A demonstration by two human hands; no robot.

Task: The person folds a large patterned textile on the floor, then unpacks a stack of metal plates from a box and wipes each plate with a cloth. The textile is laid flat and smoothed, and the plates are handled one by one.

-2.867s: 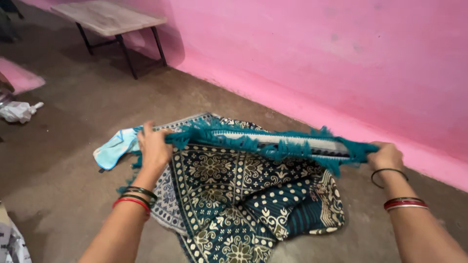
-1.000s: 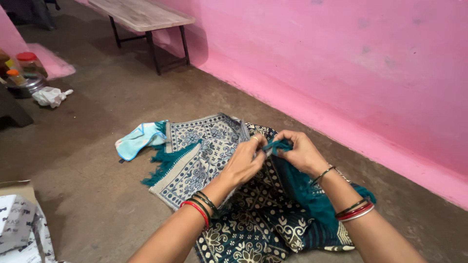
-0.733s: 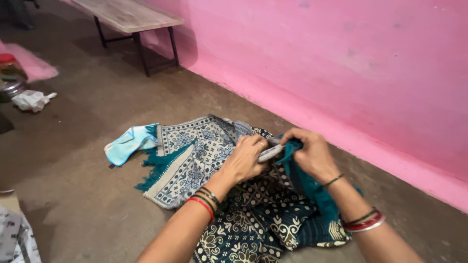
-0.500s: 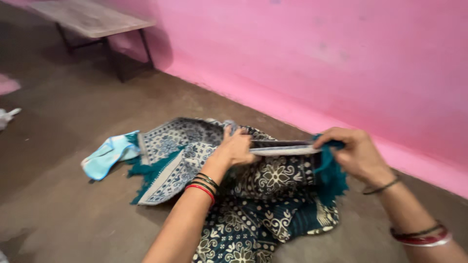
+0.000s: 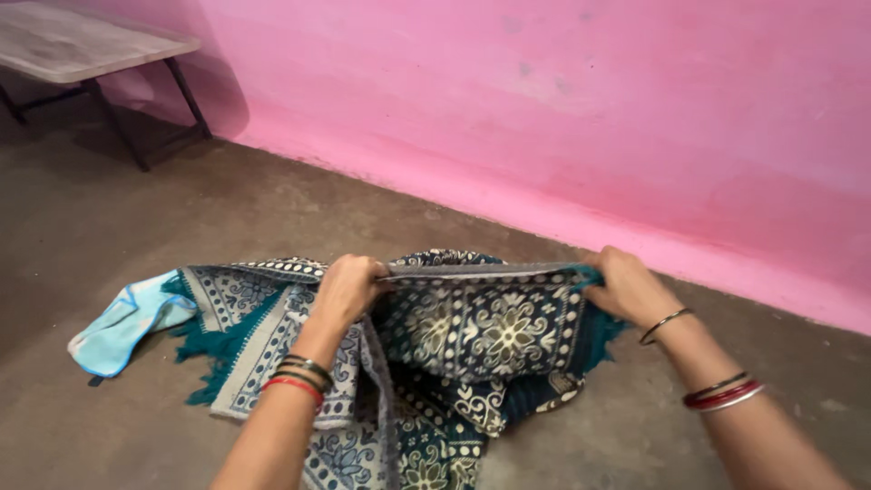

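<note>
— What did the hands have?

— Both gripped one rug (image 5: 481,327), a teal one with cream flower squares and a teal fringe. The left hand (image 5: 349,286) had its fingers (image 5: 358,269) clenched over the top edge at one end; the right hand (image 5: 626,286) had its fingers clenched on the same edge at the other end, where the fringe showed beside the palm.

— Was the edge slack?

— No, it ran taut and nearly level between the two fists, lifted off the floor (image 5: 136,218). A panel of the rug hung down from it, pattern facing the camera.

— And the rest of it?

— Bunched on the floor below the hands and spread out to the left, partly showing its paler reverse side. The forearms came in from the bottom, each with bangles (image 5: 295,377) at the wrist.

— Anything else nearby?

— A light blue cloth (image 5: 122,322) lay on the floor touching the rug's left end. A pink wall (image 5: 590,109) stood just behind, and a table (image 5: 82,50) with dark legs stood well apart at the upper left, against that wall.
</note>
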